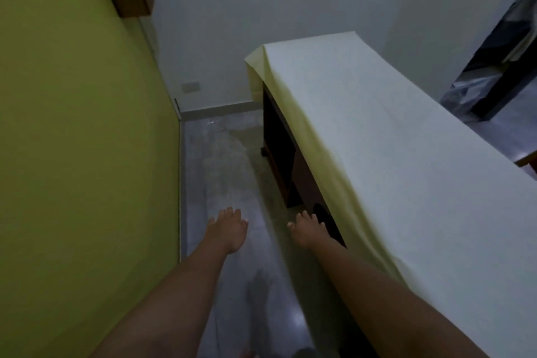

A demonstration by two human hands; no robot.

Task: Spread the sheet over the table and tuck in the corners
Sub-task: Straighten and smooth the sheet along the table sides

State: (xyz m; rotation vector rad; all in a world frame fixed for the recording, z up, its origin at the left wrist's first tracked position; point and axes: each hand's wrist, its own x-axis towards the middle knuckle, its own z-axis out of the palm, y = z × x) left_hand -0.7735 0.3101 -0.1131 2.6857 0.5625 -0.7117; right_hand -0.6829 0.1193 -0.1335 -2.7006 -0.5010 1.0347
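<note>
sheet [377,139]: pale yellow, spread flat over the surface [279,151]; near side hangs down, far-left corner drapes loose
left grip [228,229]: fingers relaxed, holding nothing, out over floor [220,160]
right grip [306,229]: fingers loose, empty, just beside sheet's hanging edge
green wall [72,125]: left of the aisle
</note>
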